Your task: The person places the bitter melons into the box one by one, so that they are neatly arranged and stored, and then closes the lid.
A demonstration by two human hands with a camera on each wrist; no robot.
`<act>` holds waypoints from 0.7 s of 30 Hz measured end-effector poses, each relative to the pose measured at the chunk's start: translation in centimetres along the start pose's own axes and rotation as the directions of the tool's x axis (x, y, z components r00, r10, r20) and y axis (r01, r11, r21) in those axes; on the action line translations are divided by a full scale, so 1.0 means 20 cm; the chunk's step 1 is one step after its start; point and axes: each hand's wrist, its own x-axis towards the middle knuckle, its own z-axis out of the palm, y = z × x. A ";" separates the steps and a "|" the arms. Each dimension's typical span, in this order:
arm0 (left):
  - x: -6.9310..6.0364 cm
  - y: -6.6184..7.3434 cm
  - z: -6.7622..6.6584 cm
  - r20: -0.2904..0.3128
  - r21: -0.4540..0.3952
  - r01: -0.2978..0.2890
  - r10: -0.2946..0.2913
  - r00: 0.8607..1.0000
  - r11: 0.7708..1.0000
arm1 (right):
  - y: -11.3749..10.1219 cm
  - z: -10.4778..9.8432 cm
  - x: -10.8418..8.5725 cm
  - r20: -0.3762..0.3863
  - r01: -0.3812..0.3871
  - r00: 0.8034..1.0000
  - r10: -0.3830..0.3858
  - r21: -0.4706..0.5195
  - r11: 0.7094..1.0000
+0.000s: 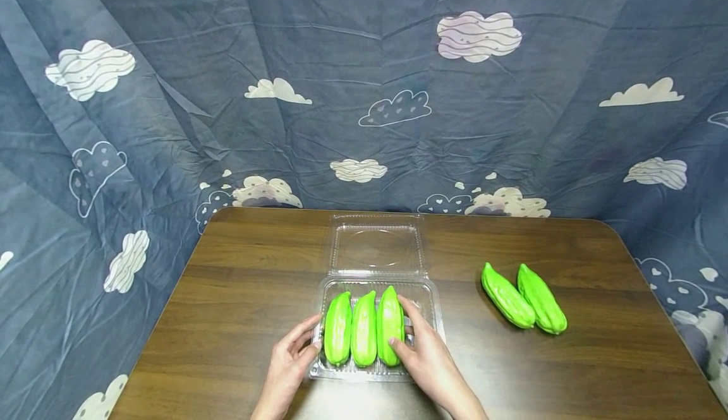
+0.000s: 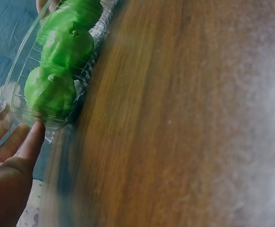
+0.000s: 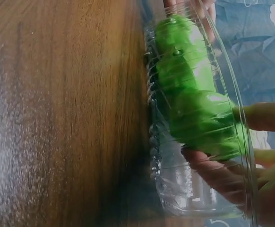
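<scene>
A clear plastic clamshell container [image 1: 352, 376] lies on the table with its lid [image 1: 376, 246] folded back. Three glossy green, ridged, gourd-like vegetables stand side by side in its base: a left one [image 1: 338, 330], a middle one [image 1: 364, 331] and a right one [image 1: 390, 328]. My left hand [image 1: 290, 357] holds the container's left side, thumb at the rim and fingers [image 2: 32, 144] against the outer wall. With thumb and fingers, my right hand [image 1: 428, 354] grips the right vegetable inside the container. Its fingertips show through the clear wall in the right wrist view.
Two more green vegetables lie together on the right of the brown wooden table [image 1: 244, 281], one [image 1: 508, 297] leaning close to the other [image 1: 542, 300]. A blue cloud-patterned curtain [image 1: 318, 136] hangs behind the table's far edge and along its sides.
</scene>
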 end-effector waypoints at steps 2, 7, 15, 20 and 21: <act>0.00 0.00 0.00 -0.001 0.002 -0.004 0.004 1.000 1.000 | 0.00 0.01 0.00 -0.002 -0.004 1.000 0.003 -0.016 1.000; 0.00 0.00 0.00 0.001 0.004 -0.010 0.010 1.000 1.000 | 0.00 0.01 0.01 0.010 -0.029 0.999 0.030 -0.046 0.999; -0.01 -0.01 0.01 -0.001 -0.002 -0.013 0.013 1.000 1.000 | 0.01 0.04 0.02 -0.027 -0.097 0.995 0.095 -0.060 0.993; 0.00 -0.01 0.01 -0.006 0.000 -0.017 0.017 1.000 1.000 | 0.01 0.04 0.03 -0.027 -0.113 0.993 0.112 -0.009 0.994; 0.00 -0.01 0.01 -0.008 0.002 -0.016 0.016 1.000 1.000 | 0.01 0.04 0.04 -0.024 -0.114 0.993 0.114 0.012 0.993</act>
